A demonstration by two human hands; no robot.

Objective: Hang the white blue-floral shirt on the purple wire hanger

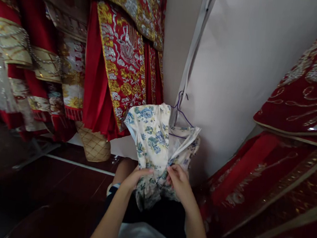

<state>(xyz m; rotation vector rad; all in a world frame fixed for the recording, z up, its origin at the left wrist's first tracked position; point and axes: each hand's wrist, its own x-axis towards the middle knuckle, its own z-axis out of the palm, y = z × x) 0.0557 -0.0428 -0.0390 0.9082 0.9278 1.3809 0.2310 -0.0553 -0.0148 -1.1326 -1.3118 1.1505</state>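
A white sleeveless garment with blue flowers (154,133) hangs on a thin purple wire hanger (185,118) in front of me, its lower part draping over my lap. My left hand (139,175) grips the cloth at its left side, thumb on top and the other fingers hidden behind it. On the right front edge, below the open neckline, my right hand (178,177) pinches the fabric between thumb and fingers. The neckline gapes on the right, where the inside shows.
Red costumes with gold and silver embroidery (125,56) hang at the left. A dark red beaded garment (307,84) hangs close on the right. Behind the hanger stands a pale wall (238,48) with a white metal pole (195,44). A rack's base bar (81,165) crosses the dark floor.
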